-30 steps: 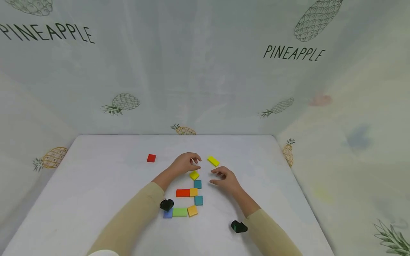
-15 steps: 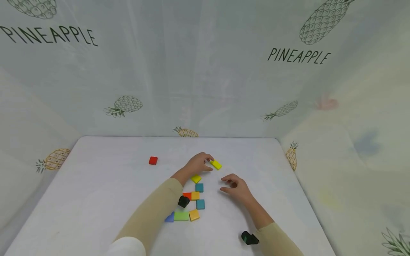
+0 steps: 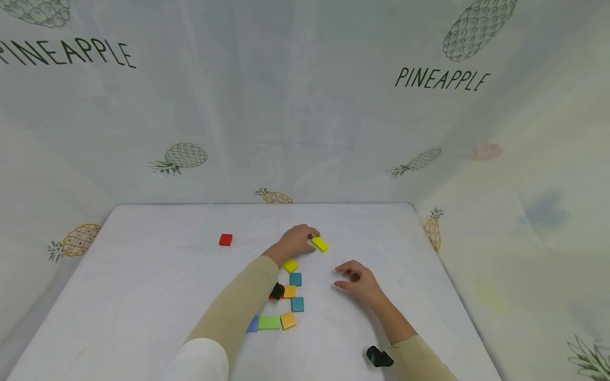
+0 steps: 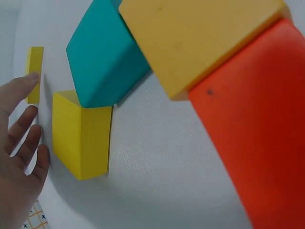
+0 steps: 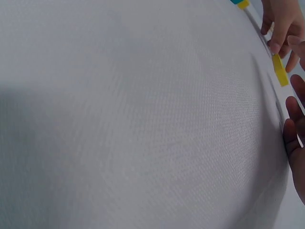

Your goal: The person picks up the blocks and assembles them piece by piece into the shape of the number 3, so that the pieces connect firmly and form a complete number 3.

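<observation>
With thumb and fingers at its near end, my left hand pinches a long yellow block lying on the white table. In the right wrist view the left thumb overlaps the end of this yellow block, and fingers show behind it. My right hand hovers to the right with thumb and fingers apart, holding nothing. Below the left hand runs a joined figure: a yellow block, teal blocks, orange blocks, a red block mostly under the left wrist, a green block and a partly hidden blue block.
A lone red block lies at the back left of the white table. A pineapple-printed cloth hangs behind and beside it. Black wrist cameras sit on both arms, the left camera above the figure.
My left hand has moved right from above the figure to the long yellow block and closed on its end. My right hand has drawn back to the right and nearer to me.
</observation>
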Demonstrator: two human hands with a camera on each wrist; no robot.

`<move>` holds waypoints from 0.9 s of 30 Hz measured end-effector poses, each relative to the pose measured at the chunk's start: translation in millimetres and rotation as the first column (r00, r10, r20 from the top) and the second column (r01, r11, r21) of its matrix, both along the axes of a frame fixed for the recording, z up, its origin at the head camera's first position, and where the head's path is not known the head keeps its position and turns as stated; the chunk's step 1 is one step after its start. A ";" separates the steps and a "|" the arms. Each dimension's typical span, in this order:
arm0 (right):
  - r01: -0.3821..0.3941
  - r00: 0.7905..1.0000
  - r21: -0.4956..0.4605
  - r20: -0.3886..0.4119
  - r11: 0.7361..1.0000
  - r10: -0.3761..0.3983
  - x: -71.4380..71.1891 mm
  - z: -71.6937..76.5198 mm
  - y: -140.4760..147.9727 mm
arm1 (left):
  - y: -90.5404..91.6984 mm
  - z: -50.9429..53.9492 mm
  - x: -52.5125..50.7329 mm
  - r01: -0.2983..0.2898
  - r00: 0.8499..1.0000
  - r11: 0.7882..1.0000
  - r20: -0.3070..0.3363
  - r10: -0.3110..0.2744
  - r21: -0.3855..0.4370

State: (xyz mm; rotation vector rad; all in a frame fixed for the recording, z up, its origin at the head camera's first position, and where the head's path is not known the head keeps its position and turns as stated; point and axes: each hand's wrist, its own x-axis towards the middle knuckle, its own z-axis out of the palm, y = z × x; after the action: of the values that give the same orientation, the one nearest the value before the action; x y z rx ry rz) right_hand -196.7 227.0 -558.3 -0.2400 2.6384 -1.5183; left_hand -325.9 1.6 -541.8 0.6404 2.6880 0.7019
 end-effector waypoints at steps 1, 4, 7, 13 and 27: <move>-0.001 1.000 -0.002 0.000 1.000 0.001 -0.1 0.7 -0.3 | -0.2 0.9 -0.3 0.001 1.000 1.000 0.001 -0.001 -0.002; -0.005 1.000 -0.009 0.005 1.000 0.005 -0.5 2.8 -1.6 | -0.7 2.0 -0.9 -0.001 1.000 1.000 -0.005 0.001 -0.029; -0.003 1.000 -0.020 0.012 1.000 0.004 -0.8 4.0 -2.8 | -1.1 1.1 -1.8 0.001 1.000 0.998 -0.029 -0.003 -0.055; 0.005 1.000 -0.007 0.002 1.000 -0.005 -1.7 5.2 -6.7 | -2.2 1.0 -0.5 0.010 0.999 0.999 -0.044 -0.013 -0.053; -0.017 1.000 -0.024 -0.010 1.000 0.017 -13.4 9.3 -34.8 | -22.4 5.3 5.6 -0.057 0.998 0.998 -0.019 0.057 0.002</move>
State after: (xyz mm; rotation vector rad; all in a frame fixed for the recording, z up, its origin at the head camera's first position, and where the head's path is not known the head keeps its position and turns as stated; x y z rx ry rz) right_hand -210.1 192.2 -549.0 -0.2719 2.6203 -1.5484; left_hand -320.2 -20.7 -536.5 0.5759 2.7326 0.7155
